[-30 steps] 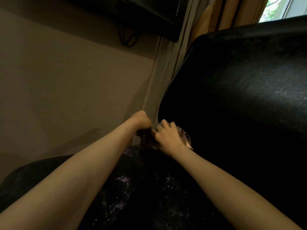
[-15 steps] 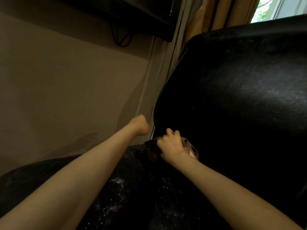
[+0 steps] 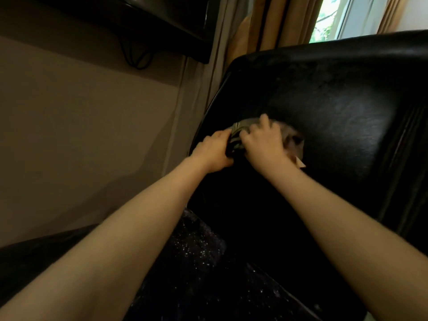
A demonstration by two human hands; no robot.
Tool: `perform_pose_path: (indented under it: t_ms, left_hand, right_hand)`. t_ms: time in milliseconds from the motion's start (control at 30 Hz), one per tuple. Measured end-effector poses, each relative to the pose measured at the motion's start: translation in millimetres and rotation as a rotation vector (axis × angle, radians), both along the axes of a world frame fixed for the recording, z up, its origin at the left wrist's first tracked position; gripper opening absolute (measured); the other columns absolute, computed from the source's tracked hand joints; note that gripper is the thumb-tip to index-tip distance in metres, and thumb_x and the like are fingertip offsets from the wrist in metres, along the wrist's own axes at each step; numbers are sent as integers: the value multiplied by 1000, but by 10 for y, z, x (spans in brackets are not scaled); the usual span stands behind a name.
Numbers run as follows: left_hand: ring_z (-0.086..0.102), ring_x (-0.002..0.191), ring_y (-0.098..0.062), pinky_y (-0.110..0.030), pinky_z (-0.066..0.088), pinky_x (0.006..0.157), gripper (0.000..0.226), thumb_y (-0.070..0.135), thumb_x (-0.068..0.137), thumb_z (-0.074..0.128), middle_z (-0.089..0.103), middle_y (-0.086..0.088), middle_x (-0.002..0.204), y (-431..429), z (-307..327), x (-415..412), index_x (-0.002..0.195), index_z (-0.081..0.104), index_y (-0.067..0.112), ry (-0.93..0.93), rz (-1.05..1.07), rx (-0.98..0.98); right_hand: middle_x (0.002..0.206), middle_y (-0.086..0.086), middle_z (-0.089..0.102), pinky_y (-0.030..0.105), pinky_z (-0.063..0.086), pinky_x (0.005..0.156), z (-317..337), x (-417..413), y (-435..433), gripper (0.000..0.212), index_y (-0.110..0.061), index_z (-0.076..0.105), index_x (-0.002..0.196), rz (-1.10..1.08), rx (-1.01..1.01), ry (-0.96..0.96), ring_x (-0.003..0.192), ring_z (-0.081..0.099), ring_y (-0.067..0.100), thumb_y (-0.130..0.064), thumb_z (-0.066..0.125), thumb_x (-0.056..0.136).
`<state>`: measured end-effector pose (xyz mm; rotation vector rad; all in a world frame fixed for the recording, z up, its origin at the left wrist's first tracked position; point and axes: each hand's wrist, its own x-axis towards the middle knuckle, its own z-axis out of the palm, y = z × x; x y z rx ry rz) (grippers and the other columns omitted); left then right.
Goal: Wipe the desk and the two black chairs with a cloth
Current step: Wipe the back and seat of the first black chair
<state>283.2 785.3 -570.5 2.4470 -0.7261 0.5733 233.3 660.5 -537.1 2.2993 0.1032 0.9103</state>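
Presently both hands are seen at one grip, against the lower left part of the black chair's backrest [image 3: 328, 100]. The cloth [image 3: 243, 126] is bunched between them and is pressed to the black upholstery.

- Left hand [image 3: 213, 150]: fingers are curled round the cloth's dark left end, right at the backrest's left edge. The fingertips are hidden behind the hand.
- Right hand [image 3: 262, 141]: set just right of the left hand, nearly touching it. Its fingers are curled over the cloth's grey-green folds, and the cloth is held against the backrest.
- A paler, pinkish part of the cloth is spread out to the right of the grip, from under the right hand. A small pale tag [image 3: 300, 162] is seen just beside the right wrist.
- Below the grip, the chair's seat [image 3: 196, 262] is noted, dark and flecked with pale specks. Both forearms are stretched over it.
- Left of the grip, a plain wall [image 3: 81, 112] is seen. Above and to the left, a dark screen [image 3: 139, 15] is mounted, with a cable [image 3: 136, 57] looped under it.
- Above the grip, tan curtains [image 3: 266, 24] are hung, and a window [image 3: 328, 17] is glimpsed over the backrest's top.
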Motion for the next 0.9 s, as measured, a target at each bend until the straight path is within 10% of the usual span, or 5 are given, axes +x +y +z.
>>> perform_pose_path:
  t_ms: [200,433,600,900]
  left_hand:
    - [53,114,-27,-36,40,91,46,36,83,60,55,-7,125,173,-690,-240,124,48,17,-78,177,574]
    - [52,108,-29,-39,46,82,39,25,82,64,55,-12,114,348,-352,-209,116,54,10,-190,98,148]
    - [53,106,-31,-44,47,84,35,18,86,58,55,-14,114,138,-525,-117,119,56,7,-227,52,-2]
    - [59,90,-21,-29,49,74,36,18,75,72,58,-3,95,313,-895,-126,110,63,17,309,-24,517]
  right_hand:
    - [121,11,58,35,44,87,-948,-104,289,35,-11,58,115,97,271,474,122,41,30,-32,55,88]
    - [115,8,61,35,44,79,-581,-158,338,44,-14,56,120,244,205,150,117,44,28,-36,60,82]
    - [78,4,68,32,48,61,-789,-40,117,49,-20,72,83,120,51,-55,80,62,26,-37,86,40]
    - [119,8,57,35,43,86,-1405,-163,307,40,-19,51,125,88,399,533,121,39,28,-37,51,89]
